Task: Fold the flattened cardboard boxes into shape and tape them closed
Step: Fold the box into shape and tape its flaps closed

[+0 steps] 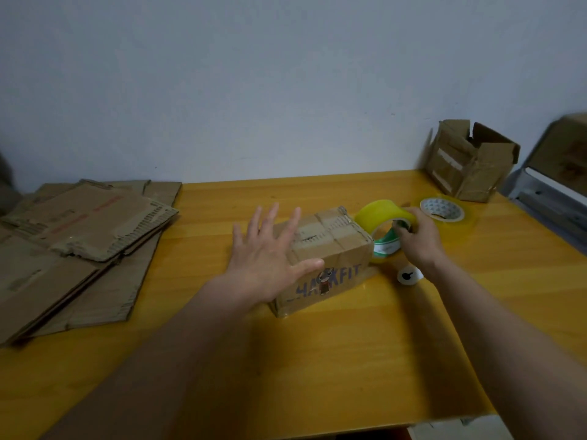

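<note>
While the flattened boxes (79, 236) lie stacked at the far left of the yellow surface (317, 360), the left hand (270, 258) spreads wide, fingers straight, over the folded box (320, 252) at centre. Right beside it, the right hand (419, 236) grips the yellow tape roll (381, 223) (touching the box's end). Another roll (441, 210) and an open box (470, 160) sit beyond.

Single head-worn wide-angle view, looking forward and down across the tabletop (317, 360) toward the wall (254, 74); forearms reach in close below.
</note>
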The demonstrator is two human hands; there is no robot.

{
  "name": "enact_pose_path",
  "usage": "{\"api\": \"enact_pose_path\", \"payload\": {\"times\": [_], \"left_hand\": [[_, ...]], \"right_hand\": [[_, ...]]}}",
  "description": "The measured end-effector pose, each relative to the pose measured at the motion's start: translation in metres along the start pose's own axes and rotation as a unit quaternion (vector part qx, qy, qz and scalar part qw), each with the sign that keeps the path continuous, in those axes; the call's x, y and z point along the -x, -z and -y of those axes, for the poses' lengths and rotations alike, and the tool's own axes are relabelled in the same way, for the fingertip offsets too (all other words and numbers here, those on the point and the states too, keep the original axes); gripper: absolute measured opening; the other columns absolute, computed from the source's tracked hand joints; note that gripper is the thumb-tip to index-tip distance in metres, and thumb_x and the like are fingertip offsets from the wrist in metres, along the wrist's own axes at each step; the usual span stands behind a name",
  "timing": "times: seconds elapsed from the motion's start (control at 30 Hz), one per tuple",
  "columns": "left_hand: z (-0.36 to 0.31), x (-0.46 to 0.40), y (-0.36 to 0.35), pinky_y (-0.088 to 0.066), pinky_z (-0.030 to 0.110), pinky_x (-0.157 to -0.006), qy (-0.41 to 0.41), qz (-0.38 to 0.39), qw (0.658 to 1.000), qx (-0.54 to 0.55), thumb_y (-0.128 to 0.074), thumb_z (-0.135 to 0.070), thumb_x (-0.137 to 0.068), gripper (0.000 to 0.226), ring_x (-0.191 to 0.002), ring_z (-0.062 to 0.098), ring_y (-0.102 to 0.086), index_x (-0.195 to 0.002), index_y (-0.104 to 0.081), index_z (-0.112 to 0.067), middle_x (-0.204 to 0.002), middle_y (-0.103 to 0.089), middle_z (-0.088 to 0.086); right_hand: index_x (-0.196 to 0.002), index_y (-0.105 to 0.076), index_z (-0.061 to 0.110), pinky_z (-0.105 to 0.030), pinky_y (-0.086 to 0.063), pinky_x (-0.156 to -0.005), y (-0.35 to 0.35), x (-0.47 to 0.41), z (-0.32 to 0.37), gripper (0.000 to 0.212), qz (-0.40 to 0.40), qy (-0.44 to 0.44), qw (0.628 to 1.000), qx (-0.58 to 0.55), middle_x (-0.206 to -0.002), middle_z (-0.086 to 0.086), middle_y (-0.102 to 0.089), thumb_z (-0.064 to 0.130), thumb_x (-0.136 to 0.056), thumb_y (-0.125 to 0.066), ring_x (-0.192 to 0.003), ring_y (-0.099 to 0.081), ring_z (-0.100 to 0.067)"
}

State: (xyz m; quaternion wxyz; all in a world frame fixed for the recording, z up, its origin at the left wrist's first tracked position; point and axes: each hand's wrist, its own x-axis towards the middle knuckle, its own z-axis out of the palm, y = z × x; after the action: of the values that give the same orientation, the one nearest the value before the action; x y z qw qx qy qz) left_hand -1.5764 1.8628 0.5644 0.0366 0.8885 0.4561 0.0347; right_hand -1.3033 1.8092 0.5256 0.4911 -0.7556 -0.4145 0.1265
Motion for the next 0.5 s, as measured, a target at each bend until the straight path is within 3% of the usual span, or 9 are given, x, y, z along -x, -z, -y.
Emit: {"api": "enact_pose_path", "payload": {"times": [0.03,0.1,0.13,0.2,0.27,0.33,0.43,0.5], "left_hand": [[0.003,-0.002,0.000,0.006,0.058,-0.117,-0.040,-0.031,0.998,-0.047,-0.009,-0.084,-0.075,0.087,-0.148,0.026,0.006,-0.150,0.004,-0.043,-0.162,0.004,-0.005],[0.006,-0.007,0.000,0.006,0.054,-0.117,-0.070,-0.085,0.986,-0.124,-0.033,-0.056,-0.096,0.058,-0.147,0.024,-0.009,-0.149,-0.020,-0.038,-0.158,-0.021,-0.005],[0.006,-0.010,0.000,0.004,0.049,-0.118,-0.052,-0.090,0.985,-0.134,-0.044,-0.042,-0.097,0.054,-0.144,0.023,-0.018,-0.148,-0.029,-0.031,-0.154,-0.030,-0.004],[0.005,-0.019,0.002,-0.007,0.041,-0.119,0.000,-0.078,0.994,-0.079,-0.042,-0.031,-0.098,0.047,-0.139,0.022,-0.029,-0.143,-0.037,-0.018,-0.149,-0.039,0.001],[0.003,-0.028,0.005,-0.010,0.039,-0.119,0.044,-0.037,0.998,0.020,-0.023,-0.040,-0.101,0.055,-0.142,0.024,-0.025,-0.144,-0.035,-0.009,-0.153,-0.033,0.008],[0.000,-0.035,0.006,0.002,0.041,-0.120,0.060,0.007,0.997,0.055,-0.012,-0.065,-0.094,0.079,-0.149,0.024,-0.005,-0.154,-0.018,-0.013,-0.162,-0.011,0.009],[-0.001,-0.046,0.004,0.012,0.042,-0.117,0.052,0.042,0.997,0.036,-0.017,-0.089,-0.075,0.106,-0.149,0.023,0.009,-0.155,-0.005,-0.021,-0.163,0.004,0.005],[0.003,-0.052,0.008,0.011,0.045,-0.117,0.019,0.082,0.996,0.031,-0.027,-0.094,-0.067,0.115,-0.149,0.021,0.011,-0.155,-0.001,-0.025,-0.163,0.008,0.000]], "right_hand": [[-0.110,-0.054,0.009,-0.033,-0.042,-0.073,0.004,0.003,0.002,0.022,0.014,-0.007,1.000,-0.015,-0.091,0.000,-0.055,-0.003,-0.092,-0.051,-0.099,-0.055,-0.028],[-0.105,-0.051,0.010,-0.027,-0.047,-0.069,0.012,0.013,0.008,0.024,0.082,-0.012,0.995,-0.051,-0.088,0.005,-0.057,-0.008,-0.088,-0.054,-0.093,-0.059,-0.020],[-0.104,-0.050,0.011,-0.019,-0.049,-0.066,0.016,0.020,0.014,0.026,0.134,-0.014,0.989,-0.065,-0.088,0.008,-0.058,-0.007,-0.087,-0.058,-0.087,-0.060,-0.010],[-0.098,-0.050,0.017,-0.006,-0.046,-0.058,0.021,0.034,0.027,0.027,0.246,-0.027,0.965,-0.091,-0.081,0.019,-0.062,0.002,-0.084,-0.068,-0.074,-0.061,0.003],[-0.098,-0.058,0.018,-0.008,-0.047,-0.058,0.022,0.048,0.038,0.023,0.346,-0.040,0.926,-0.145,-0.078,0.015,-0.071,0.014,-0.081,-0.073,-0.074,-0.066,0.000],[-0.106,-0.063,0.014,-0.016,-0.052,-0.066,0.018,0.059,0.044,0.028,0.410,-0.064,0.887,-0.202,-0.091,0.004,-0.074,0.026,-0.081,-0.070,-0.084,-0.069,-0.010],[-0.114,-0.064,0.006,-0.024,-0.055,-0.073,0.007,0.070,0.046,0.037,0.435,-0.110,0.851,-0.273,-0.106,-0.011,-0.071,0.028,-0.085,-0.056,-0.093,-0.069,-0.018],[-0.116,-0.060,-0.003,-0.025,-0.056,-0.071,0.000,0.075,0.046,0.038,0.459,-0.130,0.828,-0.295,-0.103,-0.014,-0.070,0.022,-0.087,-0.053,-0.088,-0.069,-0.019]]}}
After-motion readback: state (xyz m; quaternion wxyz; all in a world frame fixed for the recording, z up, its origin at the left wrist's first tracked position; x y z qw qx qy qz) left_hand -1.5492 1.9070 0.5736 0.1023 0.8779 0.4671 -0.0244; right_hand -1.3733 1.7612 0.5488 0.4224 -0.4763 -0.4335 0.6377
